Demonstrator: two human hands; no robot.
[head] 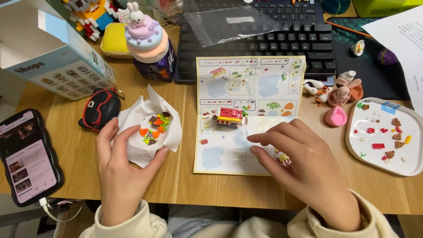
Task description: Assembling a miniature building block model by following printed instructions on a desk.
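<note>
Cream sleeves frame the near desk edge, and from them both hands reach forward over the wooden desk (185,176). At left, the left hand (121,165) lies with fingers spread and curved, loosely cupping the near rim of a white tissue (169,132) that carries a heap of small bricks (154,128) in orange, green and brown. At right, the right hand (304,165) rests on the near edge of the instruction sheet (246,79), fingers extended and pressed flat, a tiny brick piece (282,156) showing under them. Just beyond its fingertips stands a small red-roofed brick model (230,117). Bare wood lies between the hands; a phone (27,156) crowds the left edge, a white tray (383,136) the right.
</note>
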